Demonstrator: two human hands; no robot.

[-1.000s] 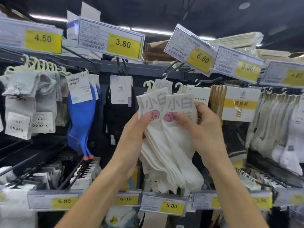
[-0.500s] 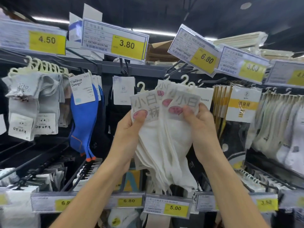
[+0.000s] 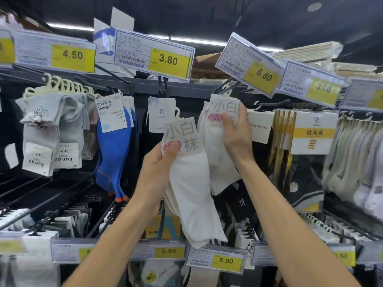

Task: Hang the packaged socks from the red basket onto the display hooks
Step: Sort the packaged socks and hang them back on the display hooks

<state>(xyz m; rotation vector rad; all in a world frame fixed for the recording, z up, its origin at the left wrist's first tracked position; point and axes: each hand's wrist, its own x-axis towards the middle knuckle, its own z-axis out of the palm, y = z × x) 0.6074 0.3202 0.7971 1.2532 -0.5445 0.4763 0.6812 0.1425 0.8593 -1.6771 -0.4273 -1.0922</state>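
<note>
- White sock pack [image 3: 192, 183], one, is pinched at its card by the left hand [image 3: 159, 162], thumb curled on the pink sticker, in front of the rack.
- Right hand [image 3: 234, 133] grips a bunch of white sock packs [image 3: 219, 158], count unclear, just below the 6.80 price tag [image 3: 248, 65].
</note>
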